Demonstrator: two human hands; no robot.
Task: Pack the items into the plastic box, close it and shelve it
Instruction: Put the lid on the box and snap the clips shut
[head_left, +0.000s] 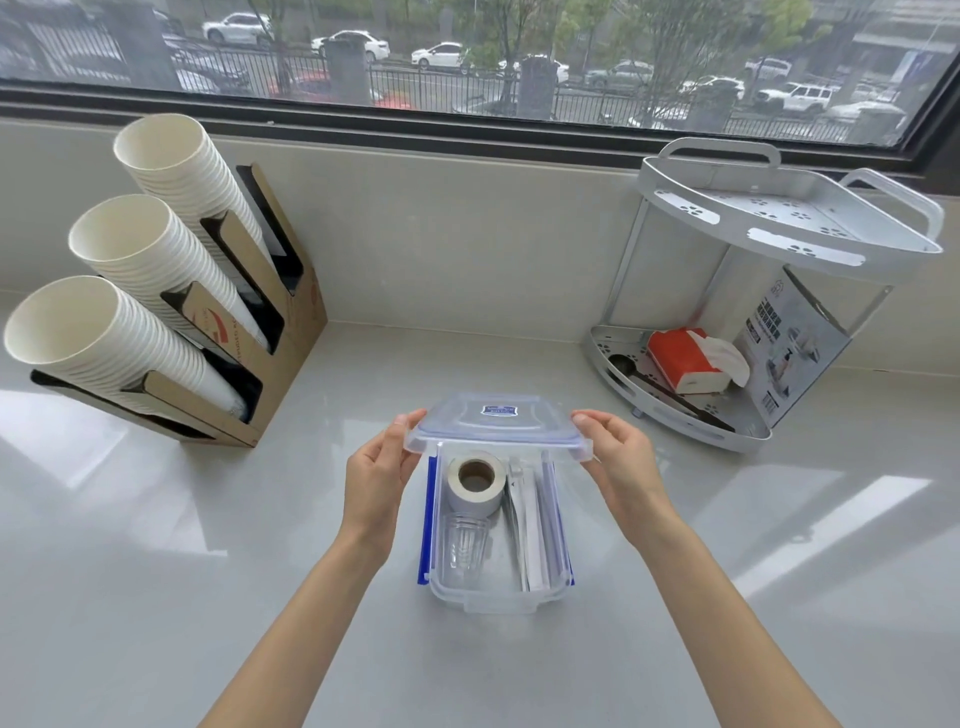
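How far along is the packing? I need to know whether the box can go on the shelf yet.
Packing looks done: a tape roll, a clear cup and wrapped utensils lie in the plastic box. In hand: the left hand and right hand hold the lid above the box's far end, not yet seated. Left: press it down, snap the clips, then move the box to the corner shelf.

We see two bare forearms rising from the 6 o'clock edge, one from about 7 o'clock and one from about 5 o'clock. Neither carries a sleeve, watch, bracelet or glove. Our left hand (376, 480) and our right hand (621, 460) wear no rings that we can make out. The fingernails look short and unpainted.
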